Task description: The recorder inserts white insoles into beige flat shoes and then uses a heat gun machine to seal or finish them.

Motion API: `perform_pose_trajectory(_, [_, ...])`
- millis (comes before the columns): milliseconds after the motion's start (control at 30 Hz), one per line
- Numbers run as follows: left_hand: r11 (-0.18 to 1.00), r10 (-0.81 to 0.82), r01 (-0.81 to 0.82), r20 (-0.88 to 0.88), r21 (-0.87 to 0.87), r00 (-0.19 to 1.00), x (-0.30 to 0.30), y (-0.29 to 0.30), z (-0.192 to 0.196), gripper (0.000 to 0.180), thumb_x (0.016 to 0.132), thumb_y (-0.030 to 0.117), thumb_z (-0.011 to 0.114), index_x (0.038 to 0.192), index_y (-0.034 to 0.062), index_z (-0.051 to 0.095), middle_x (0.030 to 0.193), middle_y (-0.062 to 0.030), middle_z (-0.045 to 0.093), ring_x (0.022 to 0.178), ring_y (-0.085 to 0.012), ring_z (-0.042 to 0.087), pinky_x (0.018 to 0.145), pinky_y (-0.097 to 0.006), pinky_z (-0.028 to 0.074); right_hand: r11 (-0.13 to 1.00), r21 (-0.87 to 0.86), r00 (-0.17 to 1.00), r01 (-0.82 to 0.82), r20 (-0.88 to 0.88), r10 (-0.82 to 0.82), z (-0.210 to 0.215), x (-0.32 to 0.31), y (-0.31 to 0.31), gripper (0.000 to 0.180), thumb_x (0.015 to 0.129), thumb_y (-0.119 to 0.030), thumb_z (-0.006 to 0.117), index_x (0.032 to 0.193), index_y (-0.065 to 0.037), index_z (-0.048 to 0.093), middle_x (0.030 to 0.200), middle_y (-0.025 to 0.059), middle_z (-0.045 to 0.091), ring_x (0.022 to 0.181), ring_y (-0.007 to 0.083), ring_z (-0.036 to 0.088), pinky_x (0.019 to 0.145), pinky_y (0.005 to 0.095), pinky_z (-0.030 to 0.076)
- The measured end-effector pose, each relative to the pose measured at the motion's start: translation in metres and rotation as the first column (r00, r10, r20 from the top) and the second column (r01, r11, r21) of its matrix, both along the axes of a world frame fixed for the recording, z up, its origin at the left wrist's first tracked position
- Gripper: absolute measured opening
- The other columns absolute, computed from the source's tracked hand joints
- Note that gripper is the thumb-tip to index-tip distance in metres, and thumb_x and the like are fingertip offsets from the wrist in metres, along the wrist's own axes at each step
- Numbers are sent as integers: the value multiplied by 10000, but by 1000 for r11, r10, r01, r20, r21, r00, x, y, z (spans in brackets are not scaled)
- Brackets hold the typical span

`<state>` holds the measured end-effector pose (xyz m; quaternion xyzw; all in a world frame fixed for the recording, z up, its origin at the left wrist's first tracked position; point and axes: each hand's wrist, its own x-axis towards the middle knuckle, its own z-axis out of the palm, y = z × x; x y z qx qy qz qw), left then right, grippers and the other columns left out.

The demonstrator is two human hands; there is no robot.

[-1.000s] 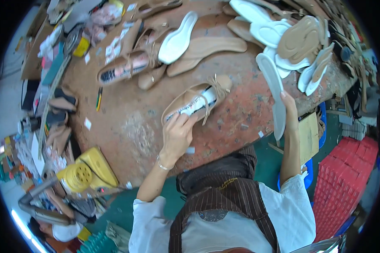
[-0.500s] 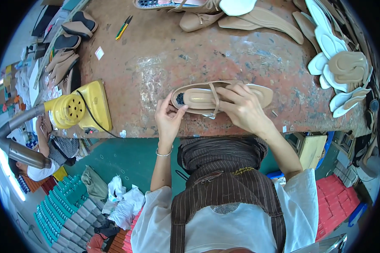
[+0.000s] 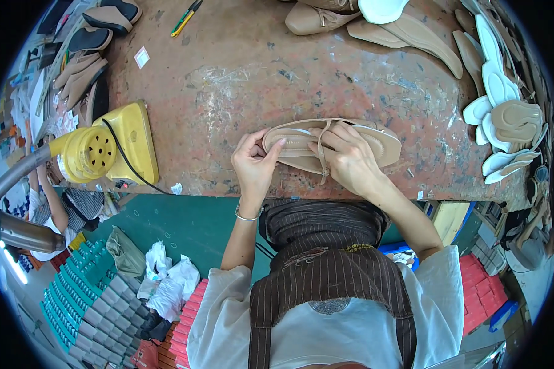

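A beige flat shoe [image 3: 393,149] with a thin strap across its opening lies on the bench near its front edge, heel to the left and toe to the right. Inside it sits a beige insole [image 3: 292,142], with a white edge showing along the far side. My left hand [image 3: 255,161] is closed round the heel, thumb over the inner rim on the insole and fingers behind the back. My right hand [image 3: 353,161] reaches into the opening by the strap, its fingers bent onto the insole. Those fingertips are partly hidden inside the shoe.
A worn brown workbench [image 3: 228,111] carries a yellow machine [image 3: 129,141] with a black cord at left. Green-yellow snips [image 3: 186,19] lie behind. Finished shoes [image 3: 320,18] and loose insoles [image 3: 412,37] lie at the back, more insoles [image 3: 517,117] at right. Other people work at both sides.
The insole now covers the dark patch at the shoe's heel. My left thumb has come over the heel rim, and my right fingers sit deeper inside. The whole view has shifted slightly.
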<state>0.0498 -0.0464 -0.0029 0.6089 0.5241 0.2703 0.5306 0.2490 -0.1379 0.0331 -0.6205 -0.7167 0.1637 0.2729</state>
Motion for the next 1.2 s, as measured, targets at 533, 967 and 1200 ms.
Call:
perform_pose_trajectory(533, [998,16,-16,-13,-57,1000,11,8,11,124,937,77,659,929,-40,696,696,-45,647,549,-43,563,423,-224,480,981,-192,949,-37,301,95,5,-3,-27,393,827,-148,581,1197,-65,684,1274,107,658,1294,207,550,1202,405,267])
perform_pose_trajectory(967, [718,-374,599,-528,355,762,34,-93,46,289,842,225,731,648,66,588,569,-120,586,500,-321,597,482,-415,464,732,-374,644,569,-350,-680,52,48,-1,377,791,-94,698,1152,-10,627,1232,240,591,1100,428,589,966,454,479])
perform_pose_trajectory(1200, [435,-602,827,-567,357,562,46,-132,24,487,855,169,600,1269,-82,551,1411,-268,448,1432,-415,287,1129,-626,262,913,30,890,407,212,-403,24,-19,-71,301,812,-29,590,1104,46,583,1192,247,616,1156,376,605,1117,540,355])
